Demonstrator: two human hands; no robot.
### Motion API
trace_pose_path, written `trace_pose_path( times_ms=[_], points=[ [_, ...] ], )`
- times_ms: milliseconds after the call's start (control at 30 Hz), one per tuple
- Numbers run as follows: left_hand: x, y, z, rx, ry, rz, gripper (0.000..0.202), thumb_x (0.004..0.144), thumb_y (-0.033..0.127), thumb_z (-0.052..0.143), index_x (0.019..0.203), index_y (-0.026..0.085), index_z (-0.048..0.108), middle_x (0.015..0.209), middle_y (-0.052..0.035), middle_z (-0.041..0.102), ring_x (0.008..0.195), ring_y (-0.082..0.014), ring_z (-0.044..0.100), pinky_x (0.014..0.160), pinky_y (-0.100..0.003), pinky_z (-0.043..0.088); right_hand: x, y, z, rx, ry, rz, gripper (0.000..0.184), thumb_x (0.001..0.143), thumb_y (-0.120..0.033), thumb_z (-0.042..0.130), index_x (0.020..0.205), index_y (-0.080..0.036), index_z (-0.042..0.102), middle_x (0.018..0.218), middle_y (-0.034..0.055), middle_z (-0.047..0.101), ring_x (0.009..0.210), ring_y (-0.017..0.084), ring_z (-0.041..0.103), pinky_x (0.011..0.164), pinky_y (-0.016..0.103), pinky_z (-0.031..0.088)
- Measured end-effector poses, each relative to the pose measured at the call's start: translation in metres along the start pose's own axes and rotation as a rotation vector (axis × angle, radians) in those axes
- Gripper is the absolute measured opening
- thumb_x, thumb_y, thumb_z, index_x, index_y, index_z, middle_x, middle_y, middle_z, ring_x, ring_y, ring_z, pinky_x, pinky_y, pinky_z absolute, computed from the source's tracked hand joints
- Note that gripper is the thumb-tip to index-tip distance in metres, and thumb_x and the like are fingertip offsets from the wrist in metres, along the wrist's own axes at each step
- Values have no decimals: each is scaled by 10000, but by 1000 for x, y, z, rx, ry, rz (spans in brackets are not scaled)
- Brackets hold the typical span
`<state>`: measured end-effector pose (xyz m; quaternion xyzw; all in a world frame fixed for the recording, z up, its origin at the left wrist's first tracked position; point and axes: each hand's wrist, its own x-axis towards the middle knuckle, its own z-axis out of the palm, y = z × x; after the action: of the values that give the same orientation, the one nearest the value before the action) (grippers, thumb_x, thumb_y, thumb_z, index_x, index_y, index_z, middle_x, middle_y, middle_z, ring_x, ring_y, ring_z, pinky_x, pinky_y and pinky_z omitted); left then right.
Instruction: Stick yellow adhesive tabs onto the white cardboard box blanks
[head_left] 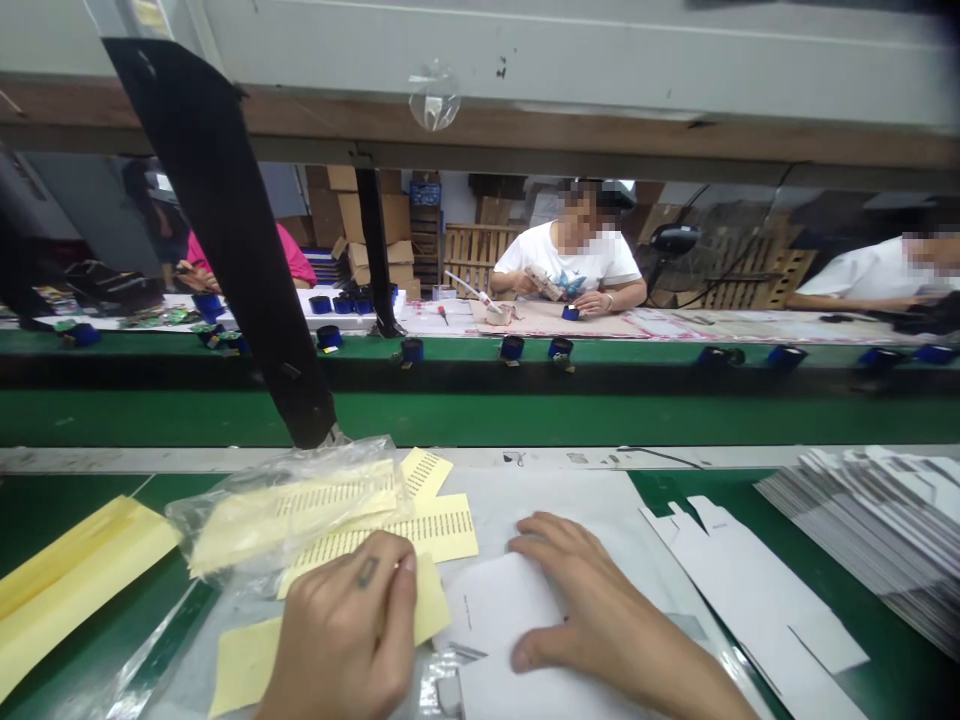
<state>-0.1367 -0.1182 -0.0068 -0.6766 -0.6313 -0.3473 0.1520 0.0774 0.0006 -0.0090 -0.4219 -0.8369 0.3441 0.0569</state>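
My left hand (345,625) is closed, thumb and fingers pinched together, on a pale yellow label sheet (247,660) that shows on both sides of it. Whether a single label is between the fingertips is too small to tell. Fingers spread, my right hand (592,610) rests on a flat white carton (484,600) with a small line of print. Beyond my left hand lie more yellow sheets (442,525) with rows of dark print, some inside a clear plastic bag (300,500).
Unfolded white cartons (757,600) lie at right beside a tall carton stack (885,540). A folded yellow sheet (82,580) is at far left. Ahead, a green conveyor (525,415) carries several blue round parts (512,347). A black post (225,230) rises left; co-workers sit beyond.
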Motion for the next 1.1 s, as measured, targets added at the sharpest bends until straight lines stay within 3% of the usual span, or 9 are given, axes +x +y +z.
trace_pose_path(
  times_ms=[233, 300, 400, 433, 667, 867, 1100],
  points=[
    [-3, -9, 8, 63, 44, 54, 96, 925, 155, 463, 875, 205, 528, 687, 37, 621, 503, -112, 583, 497, -244, 399, 6, 6, 5, 179, 198, -106, 128, 768, -261, 716, 895, -251, 718, 1272, 39, 599, 1262, 250, 477, 1081, 400, 350],
    [-3, -10, 9, 78, 66, 91, 97, 926, 154, 461, 880, 204, 531, 702, 33, 636, 513, -114, 601, 504, -242, 406, 4, 8, 3, 157, 189, -110, 216, 752, -314, 747, 957, -253, 717, 1232, 45, 616, 1218, 261, 503, 1054, 402, 371],
    [-2, -10, 10, 89, 83, 105, 116, 928, 159, 453, 858, 209, 531, 662, 43, 624, 461, -113, 571, 475, -246, 392, 2, 7, 3, 120, 116, -78, 661, 548, -452, 882, 1144, -267, 664, 1265, 48, 591, 1243, 315, 454, 1044, 420, 375],
    [-2, -9, 10, 92, 83, 103, 121, 927, 159, 452, 847, 211, 528, 648, 48, 617, 442, -112, 557, 464, -248, 386, 1, 7, 4, 113, 99, -73, 708, 508, -456, 900, 1146, -267, 659, 1262, 42, 588, 1245, 320, 443, 1039, 415, 377],
    [0, -6, 10, 103, 86, 108, 125, 928, 158, 440, 849, 205, 525, 642, 44, 612, 459, -118, 585, 460, -251, 387, 3, 0, 6, 183, 170, -76, 480, 586, -287, 867, 998, -249, 625, 1163, 6, 578, 1138, 245, 491, 989, 341, 382],
    [-3, -9, 11, 91, 66, 98, 116, 919, 159, 458, 838, 208, 525, 641, 49, 610, 439, -112, 564, 445, -244, 385, -2, -4, -6, 234, 271, 23, 183, 739, -295, 690, 859, -246, 560, 950, -10, 587, 940, 212, 552, 826, 328, 411],
    [-5, -9, 13, 93, 51, 91, 105, 923, 160, 457, 864, 204, 533, 678, 36, 626, 482, -124, 600, 461, -249, 400, -4, 3, -11, 204, 243, 54, 139, 789, -333, 608, 841, -237, 522, 858, -4, 612, 801, 198, 572, 680, 306, 421]
  ],
)
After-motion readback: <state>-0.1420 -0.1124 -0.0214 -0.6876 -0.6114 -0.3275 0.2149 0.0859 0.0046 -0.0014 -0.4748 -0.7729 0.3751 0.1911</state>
